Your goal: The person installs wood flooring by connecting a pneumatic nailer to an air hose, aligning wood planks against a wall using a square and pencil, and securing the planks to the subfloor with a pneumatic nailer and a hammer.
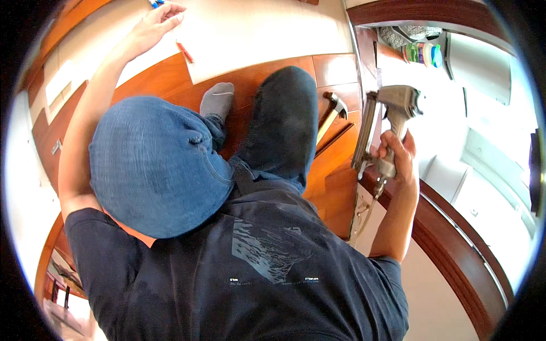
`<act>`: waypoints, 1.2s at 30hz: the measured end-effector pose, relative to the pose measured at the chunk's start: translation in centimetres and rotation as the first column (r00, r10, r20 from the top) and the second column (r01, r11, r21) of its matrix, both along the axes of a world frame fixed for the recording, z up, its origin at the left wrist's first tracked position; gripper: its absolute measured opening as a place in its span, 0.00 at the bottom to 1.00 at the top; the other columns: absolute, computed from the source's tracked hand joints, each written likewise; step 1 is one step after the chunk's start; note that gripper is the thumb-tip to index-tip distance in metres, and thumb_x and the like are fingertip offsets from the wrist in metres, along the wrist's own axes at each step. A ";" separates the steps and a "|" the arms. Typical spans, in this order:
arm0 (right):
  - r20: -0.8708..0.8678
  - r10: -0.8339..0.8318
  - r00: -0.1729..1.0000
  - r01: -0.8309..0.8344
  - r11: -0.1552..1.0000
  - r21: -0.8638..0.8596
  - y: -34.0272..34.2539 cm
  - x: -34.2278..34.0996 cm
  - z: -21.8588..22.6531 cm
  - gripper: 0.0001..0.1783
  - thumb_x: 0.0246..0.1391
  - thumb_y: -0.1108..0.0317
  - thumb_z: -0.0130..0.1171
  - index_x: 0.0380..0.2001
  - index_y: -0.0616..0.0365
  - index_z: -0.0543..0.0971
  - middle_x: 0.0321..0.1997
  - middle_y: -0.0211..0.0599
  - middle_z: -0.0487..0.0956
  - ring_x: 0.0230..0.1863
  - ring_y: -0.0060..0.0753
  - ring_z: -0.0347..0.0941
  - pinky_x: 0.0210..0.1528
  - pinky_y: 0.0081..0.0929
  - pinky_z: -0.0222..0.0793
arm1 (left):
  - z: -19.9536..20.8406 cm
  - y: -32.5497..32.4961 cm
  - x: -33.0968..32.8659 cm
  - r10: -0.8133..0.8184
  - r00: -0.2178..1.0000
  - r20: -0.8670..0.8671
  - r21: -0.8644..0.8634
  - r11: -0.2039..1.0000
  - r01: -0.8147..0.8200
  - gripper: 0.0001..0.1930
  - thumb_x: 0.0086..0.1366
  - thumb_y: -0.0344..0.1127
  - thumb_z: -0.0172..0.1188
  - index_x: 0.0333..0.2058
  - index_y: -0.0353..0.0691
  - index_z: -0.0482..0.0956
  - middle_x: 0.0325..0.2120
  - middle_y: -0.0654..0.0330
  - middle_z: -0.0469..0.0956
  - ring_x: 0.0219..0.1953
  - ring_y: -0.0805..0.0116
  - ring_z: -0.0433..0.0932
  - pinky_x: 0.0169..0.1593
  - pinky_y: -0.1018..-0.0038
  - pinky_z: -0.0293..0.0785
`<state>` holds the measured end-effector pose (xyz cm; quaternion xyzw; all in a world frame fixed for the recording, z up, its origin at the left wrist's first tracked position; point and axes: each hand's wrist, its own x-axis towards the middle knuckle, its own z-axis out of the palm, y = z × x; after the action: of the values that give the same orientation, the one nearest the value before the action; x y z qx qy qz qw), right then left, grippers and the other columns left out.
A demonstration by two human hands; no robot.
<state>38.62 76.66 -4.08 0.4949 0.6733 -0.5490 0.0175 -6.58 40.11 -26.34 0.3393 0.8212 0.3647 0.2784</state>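
My right hand (pixel 398 152) is wrapped round the handle of a grey pneumatic nail gun (pixel 398 99), with its long magazine toward the left and an air hose (pixel 368 213) joined at the handle's lower end. Far off at the upper left, my left hand (pixel 159 25) reaches out over the pale floor, thumb and fingers stretched and apart. A small blue-and-white thing (pixel 156 3) shows just beyond its knuckles, too cut off to name. Below that hand lies a slim red pencil-like stick (pixel 185 52). A claw hammer (pixel 335 105) with a light handle rests right of my knee.
Reddish-brown floorboards (pixel 273 69) border the bare pale underfloor (pixel 250 34). A loose board (pixel 335 142) lies beside the hammer. On the right are a dark wooden door sill (pixel 443 241), a green-and-white container with a blue lid (pixel 424 54) and a patterned grey bundle (pixel 406 35).
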 end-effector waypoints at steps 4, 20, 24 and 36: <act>0.266 0.336 0.904 -0.361 0.931 0.048 5.2 -8.0 -3.7 0.21 0.58 0.56 0.66 0.45 0.59 0.74 0.25 0.30 0.75 0.23 0.23 0.73 0.29 0.25 0.74 | -5.2 4.8 -4.5 0.077 0.997 0.000 -0.036 0.996 -0.077 0.18 0.75 0.44 0.54 0.55 0.37 0.77 0.46 0.56 0.81 0.50 0.67 0.79 0.56 0.66 0.74; 0.578 0.508 0.638 -0.529 0.835 -0.150 18.6 -27.5 -21.0 0.21 0.61 0.63 0.62 0.53 0.61 0.71 0.25 0.30 0.76 0.20 0.21 0.73 0.24 0.27 0.74 | -24.0 12.5 -15.4 0.300 0.694 -0.655 -0.207 0.811 -0.547 0.16 0.70 0.51 0.55 0.47 0.50 0.82 0.44 0.60 0.83 0.49 0.55 0.78 0.55 0.55 0.71; 0.567 0.560 0.604 -0.521 0.816 -0.251 19.7 -28.7 -22.2 0.25 0.59 0.66 0.62 0.56 0.63 0.70 0.27 0.33 0.76 0.20 0.23 0.74 0.24 0.26 0.73 | -27.1 9.9 -15.6 0.245 0.577 -0.779 -0.181 0.794 -0.581 0.17 0.66 0.57 0.55 0.44 0.57 0.84 0.41 0.65 0.85 0.47 0.54 0.79 0.53 0.53 0.70; 0.630 0.649 0.426 -0.595 0.726 -0.346 19.1 -32.7 -21.3 0.26 0.58 0.67 0.59 0.58 0.65 0.70 0.25 0.37 0.76 0.20 0.26 0.73 0.25 0.31 0.73 | -26.4 10.5 -15.8 0.175 0.661 -0.729 -0.319 0.768 -0.556 0.19 0.65 0.56 0.54 0.44 0.54 0.84 0.43 0.61 0.85 0.47 0.49 0.79 0.51 0.50 0.72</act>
<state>5.87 95.80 -25.38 0.3819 0.7245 -0.2879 0.4963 -22.38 50.62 -52.70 0.1776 0.9829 0.0355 -0.0337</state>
